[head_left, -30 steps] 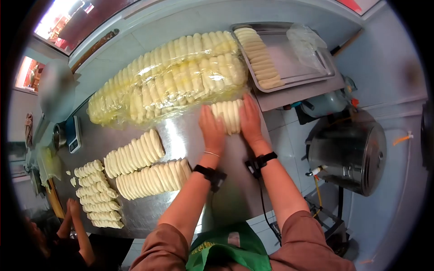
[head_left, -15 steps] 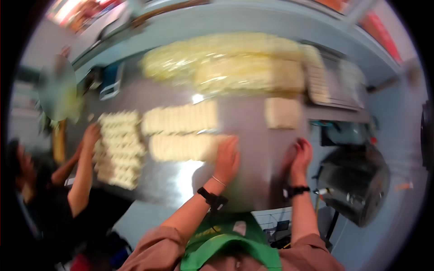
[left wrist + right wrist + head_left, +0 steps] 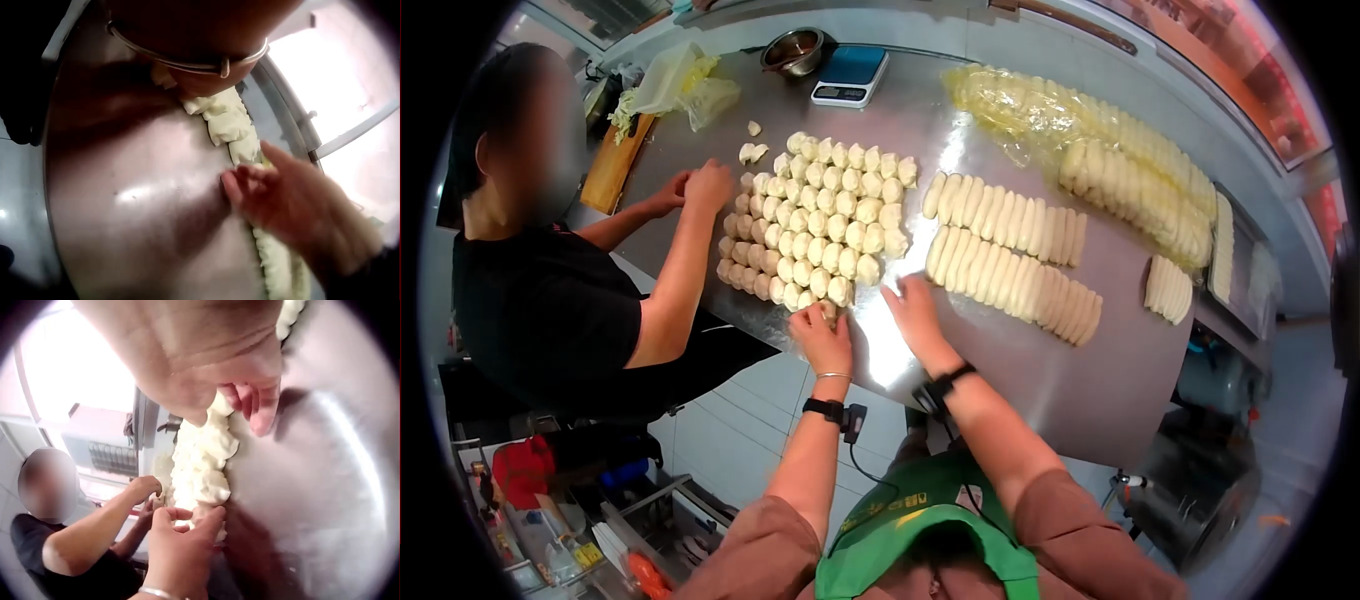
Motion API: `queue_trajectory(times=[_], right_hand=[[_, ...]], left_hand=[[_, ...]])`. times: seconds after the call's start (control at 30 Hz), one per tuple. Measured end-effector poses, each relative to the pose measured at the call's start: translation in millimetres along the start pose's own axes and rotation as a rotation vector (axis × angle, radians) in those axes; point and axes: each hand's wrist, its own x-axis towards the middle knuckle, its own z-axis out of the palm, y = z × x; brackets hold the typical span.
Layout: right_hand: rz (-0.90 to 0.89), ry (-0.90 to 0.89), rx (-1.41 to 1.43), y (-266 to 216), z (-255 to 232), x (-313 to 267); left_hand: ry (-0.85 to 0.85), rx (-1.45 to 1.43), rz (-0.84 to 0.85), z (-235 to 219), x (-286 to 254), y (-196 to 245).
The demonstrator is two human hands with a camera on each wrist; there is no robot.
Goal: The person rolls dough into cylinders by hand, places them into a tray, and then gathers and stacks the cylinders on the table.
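Note:
My left hand is at the near edge of a block of small knobbly dough pieces. In the right wrist view its thumb and forefinger pinch a dough piece at the block's end. My right hand hovers just right of the block, fingers loosely bent and holding nothing. Further right, two rows of long dough rolls lie side by side on the metal table. A small group of dough rolls sits near the table's right end.
Another person stands at the left, hands together beside the block. Behind are a kitchen scale, a metal bowl and dough rolls under yellow plastic film. A tray stands at far right, a cutting board at left.
Both my hands have left the small group of dough rolls and moved left to the block of dough pieces. The left hand has taken hold of one piece. The head view has swung left.

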Motion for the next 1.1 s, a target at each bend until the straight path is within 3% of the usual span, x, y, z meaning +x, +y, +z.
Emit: queue_trajectory(times=[0.03, 0.07, 0.13, 0.17, 0.2, 0.23, 0.27, 0.33, 0.4, 0.43, 0.5, 0.53, 0.6, 0.63, 0.67, 0.7, 0.73, 0.8, 0.83, 0.9, 0.97, 1.03, 1.07, 1.1], right_hand=[[0.016, -0.035, -0.109, -11, 20, 21], [-0.122, 0.039, -0.194, -20, 36, 36], [-0.125, 0.108, -0.394, -30, 48, 38], [-0.125, 0.105, -0.398, -25, 47, 35], [0.049, -0.062, -0.095, -13, 40, 35], [0.223, -0.224, 0.209, 0, 30, 33], [0.483, -0.267, 0.658, -7, 5, 19], [0.620, -0.198, 1.098, -13, -53, -24], [-0.354, -0.337, -0.079, 56, -122, -62], [-0.335, -0.302, -0.107, 51, -162, -75], [0.654, -0.107, 1.097, 19, -236, -104], [0.642, -0.056, 1.092, 21, -264, -119], [0.482, 0.140, -0.129, 26, -311, -151], [0.495, 0.178, -0.135, 38, -320, -176], [0.283, 0.236, -0.455, 60, -322, -206], [0.066, 0.279, -0.773, 76, -324, -231], [0.078, 0.302, -0.778, 81, -320, -249], [0.085, 0.212, -1.025, 91, -302, -256], [0.106, 0.285, -1.042, 105, -308, -236], [0.136, 0.409, -1.029, 117, -331, -185], [0.127, 0.500, -1.010, 125, -362, -130], [0.118, 0.499, -1.089, 129, -370, -123], [0.092, 0.406, -1.073, 126, -363, -145], [0.058, 0.307, -1.054, 119, -347, -178]], left_hand=[[0.008, -0.006, 0.005, 1, -1, -1], [0.004, -0.013, 0.004, 3, -3, -4], [0.029, -0.120, 0.049, 5, -14, -12], [-0.067, -0.278, -0.122, 0, -20, -12], [-0.068, -0.283, -0.121, -4, -24, -5], [-0.163, -0.844, -0.437, -6, -31, 5], [-0.269, -1.398, -0.765, -10, -40, 10], [-0.631, -1.707, -0.804, -12, -52, 16], [-0.883, -1.862, -0.848, -19, -52, 52], [-0.939, -1.868, -0.847, -10, -55, 71], [-1.087, -1.478, -0.690, 9, -69, 114], [-1.140, -1.482, -0.673, 14, -79, 133], [-1.028, -0.767, 0.330, 16, -104, 168], [-0.970, -0.641, 0.657, 16, -121, 174], [-0.986, -0.657, 0.687, 21, -147, 169], [-0.878, -0.556, 0.933, 29, -176, 157], [-0.751, -0.446, 1.165, 37, -193, 155], [-0.771, -0.307, 1.222, 41, -199, 180], [-0.782, -0.156, 1.248, 46, -202, 194], [-0.807, -0.233, 1.142, 77, -189, 254], [-0.700, -0.268, 1.156, 108, -175, 311], [-0.711, -0.221, 1.183, 108, -187, 303], [-0.700, -0.186, 1.205, 107, -186, 301], [-0.741, -0.076, 1.300, 96, -197, 267]])
